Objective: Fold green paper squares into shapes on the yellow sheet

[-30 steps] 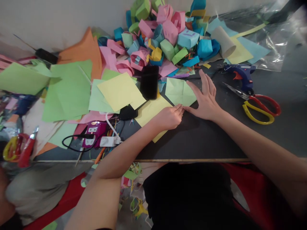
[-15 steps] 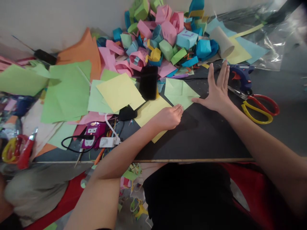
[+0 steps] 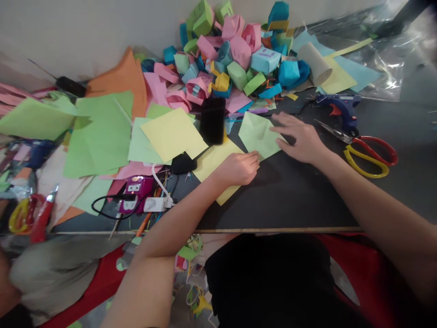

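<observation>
A creased light green sheet of paper (image 3: 259, 134) lies on the dark table. My left hand (image 3: 239, 169) is closed, its fingertips pinching the sheet's lower corner. Over the sheet's right side, my right hand (image 3: 300, 139) is open with fingers apart; its thumb and fingertips are at the paper's edge, slightly blurred. Beneath my left hand and wrist lies a yellow sheet (image 3: 218, 157), partly covered. A black phone (image 3: 212, 120) is just left of the green sheet.
Scissors with red and yellow handles (image 3: 370, 155) and a blue glue gun (image 3: 341, 107) lie at the right. Folded paper pieces (image 3: 239, 50) are heaped at the back. Paper sheets (image 3: 99, 132) and a purple power socket (image 3: 136, 191) occupy the left. Another person's leg (image 3: 54, 273) shows lower left.
My right hand has come left and down onto the green sheet's right side, its fingers lowering. The sheet has turned slightly; my left hand stays at its corner. The view has shifted a little.
</observation>
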Motion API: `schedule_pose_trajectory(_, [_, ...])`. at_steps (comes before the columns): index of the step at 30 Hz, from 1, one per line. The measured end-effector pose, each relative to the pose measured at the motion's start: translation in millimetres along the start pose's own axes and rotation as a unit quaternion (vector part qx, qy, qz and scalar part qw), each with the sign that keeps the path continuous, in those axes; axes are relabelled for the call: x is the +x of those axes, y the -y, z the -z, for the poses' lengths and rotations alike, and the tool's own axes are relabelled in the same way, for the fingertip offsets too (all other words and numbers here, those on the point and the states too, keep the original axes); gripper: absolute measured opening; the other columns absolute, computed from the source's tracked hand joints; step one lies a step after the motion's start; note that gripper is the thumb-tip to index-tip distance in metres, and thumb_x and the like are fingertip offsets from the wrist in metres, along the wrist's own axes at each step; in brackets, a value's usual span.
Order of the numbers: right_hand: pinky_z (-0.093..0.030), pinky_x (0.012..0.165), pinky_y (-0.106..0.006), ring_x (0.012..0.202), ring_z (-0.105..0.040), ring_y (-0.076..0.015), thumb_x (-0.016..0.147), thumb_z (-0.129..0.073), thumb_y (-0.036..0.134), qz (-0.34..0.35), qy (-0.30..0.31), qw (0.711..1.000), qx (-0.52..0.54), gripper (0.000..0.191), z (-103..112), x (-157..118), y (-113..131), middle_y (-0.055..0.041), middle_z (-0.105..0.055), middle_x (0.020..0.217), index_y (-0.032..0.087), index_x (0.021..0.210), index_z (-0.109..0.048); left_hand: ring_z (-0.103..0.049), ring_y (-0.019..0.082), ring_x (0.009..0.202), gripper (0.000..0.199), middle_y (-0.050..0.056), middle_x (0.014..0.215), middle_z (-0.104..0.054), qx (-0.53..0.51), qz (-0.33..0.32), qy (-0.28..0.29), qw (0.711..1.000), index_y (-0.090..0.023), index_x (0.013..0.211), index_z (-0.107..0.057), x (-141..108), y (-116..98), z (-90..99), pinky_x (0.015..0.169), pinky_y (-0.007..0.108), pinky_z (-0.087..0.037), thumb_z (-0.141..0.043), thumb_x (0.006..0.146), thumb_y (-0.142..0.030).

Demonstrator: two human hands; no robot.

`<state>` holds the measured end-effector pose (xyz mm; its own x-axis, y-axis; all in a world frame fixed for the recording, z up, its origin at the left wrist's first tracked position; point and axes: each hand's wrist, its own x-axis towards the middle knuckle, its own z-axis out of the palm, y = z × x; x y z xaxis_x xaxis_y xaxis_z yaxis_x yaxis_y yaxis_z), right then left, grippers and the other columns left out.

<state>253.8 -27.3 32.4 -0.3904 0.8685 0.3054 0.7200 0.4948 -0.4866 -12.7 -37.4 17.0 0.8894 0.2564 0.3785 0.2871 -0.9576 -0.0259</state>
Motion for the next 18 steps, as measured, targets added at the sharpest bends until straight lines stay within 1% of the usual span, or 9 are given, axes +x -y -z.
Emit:
schedule_pose_trajectory(1, [-0.044,0.116,-0.063,0.138,-0.060,-0.0363,0.095,-0.060,0.031,0.018,0.024,0.999,0.010,0.040,-3,0,1,-0.0064,-0.068,0.145,0.030,0.133,-0.073,-0.078,0.023,0.110,0.028,0.017,0.110,-0.081,-0.016,0.007,-0.015,1.000,-0.008,0.095,-0.078,-1,2,0.7,0.092,0.033,-0.066,-0.050,0.097,-0.013])
schedule_pose_trajectory(3, [-0.051,0.109,-0.058,0.121,-0.069,-0.0328,0.096,-0.059,0.030,0.049,0.047,0.998,0.015,0.033,-9,0,4,-0.0055,-0.077,0.129,0.029,0.123,-0.078,-0.079,0.024,0.107,0.025,0.015,0.102,-0.082,-0.034,0.028,-0.043,0.998,-0.010,0.084,-0.075,-3,6,1.6,0.085,0.032,-0.067,-0.052,0.095,-0.013])
schedule_pose_trajectory(4, [-0.053,0.106,-0.056,0.115,-0.071,-0.0318,0.096,-0.060,0.032,0.057,0.046,0.997,0.012,0.031,-11,0,5,-0.0060,-0.079,0.125,0.029,0.119,-0.080,-0.079,0.025,0.107,0.024,0.014,0.098,-0.081,-0.034,0.043,-0.056,0.997,-0.011,0.082,-0.074,-4,7,1.5,0.084,0.032,-0.067,-0.052,0.093,-0.012])
schedule_pose_trajectory(6, [-0.055,0.100,-0.053,0.108,-0.072,-0.0308,0.096,-0.061,0.036,0.058,0.030,0.998,0.003,0.029,-15,-1,7,-0.0076,-0.079,0.121,0.027,0.114,-0.082,-0.078,0.027,0.112,0.022,0.014,0.097,-0.080,-0.029,0.074,-0.077,0.994,-0.011,0.087,-0.074,-2,9,-0.1,0.087,0.035,-0.067,-0.053,0.093,-0.011])
schedule_pose_trajectory(7, [-0.055,0.098,-0.052,0.107,-0.071,-0.0305,0.096,-0.061,0.036,0.056,0.022,0.998,-0.001,0.029,-16,-1,8,-0.0083,-0.079,0.119,0.026,0.113,-0.082,-0.076,0.028,0.115,0.022,0.015,0.101,-0.080,-0.026,0.087,-0.082,0.993,-0.011,0.093,-0.075,-1,9,-1.5,0.092,0.038,-0.066,-0.053,0.094,-0.012])
schedule_pose_trajectory(9, [-0.055,0.096,-0.051,0.104,-0.070,-0.0299,0.097,-0.060,0.036,0.051,0.012,0.999,-0.007,0.030,-19,-2,8,-0.0097,-0.078,0.117,0.026,0.113,-0.082,-0.073,0.029,0.122,0.024,0.018,0.118,-0.078,-0.027,0.102,-0.078,0.991,-0.011,0.107,-0.076,3,9,-4.8,0.100,0.044,-0.063,-0.054,0.099,-0.016])
schedule_pose_trajectory(11, [-0.054,0.095,-0.051,0.102,-0.069,-0.0298,0.097,-0.059,0.035,0.049,0.009,0.999,-0.008,0.030,-22,-2,8,-0.0105,-0.077,0.117,0.026,0.114,-0.081,-0.071,0.028,0.125,0.026,0.019,0.126,-0.076,-0.033,0.105,-0.064,0.992,-0.012,0.114,-0.076,6,9,-7.5,0.102,0.046,-0.061,-0.054,0.103,-0.022])
schedule_pose_trajectory(15, [-0.051,0.098,-0.053,0.107,-0.067,-0.0316,0.098,-0.059,0.037,0.051,0.015,0.999,0.003,0.031,-24,-2,6,-0.0120,-0.074,0.119,0.026,0.118,-0.079,-0.073,0.025,0.120,0.029,0.014,0.119,-0.078,-0.048,0.112,-0.039,0.992,-0.014,0.114,-0.077,7,9,-8.9,0.096,0.040,-0.062,-0.052,0.107,-0.027])
schedule_pose_trajectory(18, [-0.051,0.099,-0.053,0.108,-0.066,-0.0317,0.099,-0.058,0.038,0.051,0.016,0.999,0.008,0.031,-24,-1,5,-0.0121,-0.073,0.120,0.026,0.117,-0.079,-0.073,0.024,0.117,0.031,0.013,0.120,-0.078,-0.054,0.119,-0.036,0.991,-0.014,0.118,-0.076,6,9,-8.1,0.095,0.038,-0.061,-0.051,0.108,-0.029])
